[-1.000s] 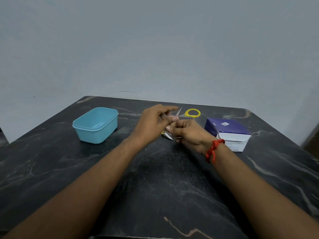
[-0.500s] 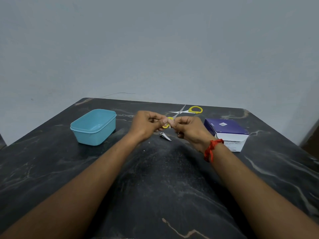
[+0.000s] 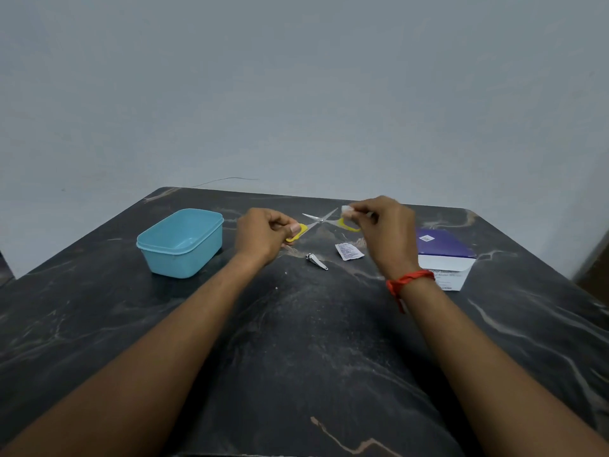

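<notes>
white pad (image 3: 346, 211), pinched in right hand (image 3: 384, 225)

2 bare forearms, 1 red wrist thread

Both arms were uncovered up to the left hand (image 3: 263, 234) and right hand (image 3: 385, 229); a red thread band (image 3: 408, 280) of several strands circled the right wrist, 1 short loose tail hanging below it.

Hands, pinched together at centre 0.5 s ago, now apart: L hand (image 3: 267, 237) shifted left, R hand (image 3: 387, 230) raised right w/ small white pad (image 3: 346, 211); white wrapper (image 3: 349, 251) now on table (image 3: 296, 324).
</notes>
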